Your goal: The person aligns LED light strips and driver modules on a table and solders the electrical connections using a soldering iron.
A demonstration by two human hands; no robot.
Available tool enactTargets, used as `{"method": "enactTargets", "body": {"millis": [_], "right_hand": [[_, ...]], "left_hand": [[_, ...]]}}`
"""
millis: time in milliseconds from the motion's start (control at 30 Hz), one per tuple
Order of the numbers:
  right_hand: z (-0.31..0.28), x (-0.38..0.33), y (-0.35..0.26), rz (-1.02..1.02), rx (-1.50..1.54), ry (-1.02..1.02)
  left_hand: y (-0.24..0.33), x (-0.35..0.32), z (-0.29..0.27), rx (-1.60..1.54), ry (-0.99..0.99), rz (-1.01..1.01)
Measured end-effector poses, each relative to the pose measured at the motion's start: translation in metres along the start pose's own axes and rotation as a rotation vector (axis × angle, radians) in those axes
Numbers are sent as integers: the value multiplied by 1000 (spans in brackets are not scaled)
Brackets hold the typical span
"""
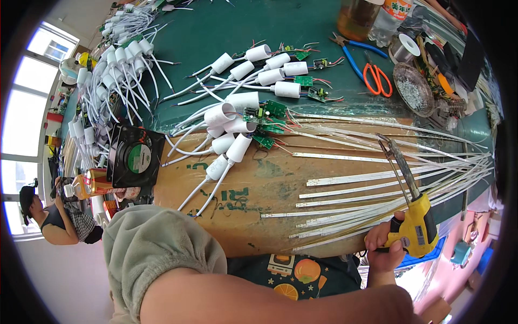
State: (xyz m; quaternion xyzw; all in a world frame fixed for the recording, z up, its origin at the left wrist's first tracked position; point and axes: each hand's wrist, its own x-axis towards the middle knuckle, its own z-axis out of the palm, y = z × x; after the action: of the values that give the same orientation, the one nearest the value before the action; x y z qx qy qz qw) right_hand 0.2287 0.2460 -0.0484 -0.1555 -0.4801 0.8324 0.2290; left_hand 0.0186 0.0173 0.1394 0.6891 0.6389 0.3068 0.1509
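Observation:
My right hand [384, 247] is wrapped round the handle of a yellow soldering gun [422, 227]. The gun's long metal barrel points up and away over a fan of thin white LED strips [345, 205]. A bare forearm [259, 297] below a rolled grey sleeve runs across the lower edge; I see no left hand. Left of the strips lies a cluster of white lamp sockets [236, 148] with white cables. Small green circuit boards [276, 109] sit beside them, with thin red wires reaching toward the strip ends. The strips' far-right ends bunch together.
Brown cardboard [259, 178] covers part of the green table [259, 27]. Behind are more sockets, blue-handled pliers [356, 59], orange scissors [377, 81], a solder spool [403, 49] and a dish of pale bits [414, 89]. A black fan [135, 156] stands left; a person [54, 216] is beyond.

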Motion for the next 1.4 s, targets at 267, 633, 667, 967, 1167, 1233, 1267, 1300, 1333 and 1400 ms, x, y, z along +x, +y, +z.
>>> {"method": "enactTargets", "body": {"millis": [267,633,667,967,1167,1233,1267,1300,1333,1400], "right_hand": [[2,-5,13,-106,76,140],[-4,1,4,-29,-3,-46],[-3,2,4,-13,1,-51],[0,1,1,22,76,-13],[1,0,-2,21,10,-14],[1,-1,0,32,25,-13],[1,0,0,33,27,-14],[2,1,-1,32,52,-27],[4,2,-1,35,78,-40],[5,2,-2,33,71,-51]], "left_hand": [[-2,16,8,-42,-111,30],[-195,33,-34,589,326,-452],[-209,33,-35,598,333,-454],[-265,72,-17,613,25,-690],[-268,82,-18,582,-32,-748],[-269,77,-18,518,45,-719],[-271,74,-23,519,43,-720],[-274,70,-31,559,175,-587],[-267,64,-38,594,303,-453],[-242,55,-63,496,425,-430]]}}
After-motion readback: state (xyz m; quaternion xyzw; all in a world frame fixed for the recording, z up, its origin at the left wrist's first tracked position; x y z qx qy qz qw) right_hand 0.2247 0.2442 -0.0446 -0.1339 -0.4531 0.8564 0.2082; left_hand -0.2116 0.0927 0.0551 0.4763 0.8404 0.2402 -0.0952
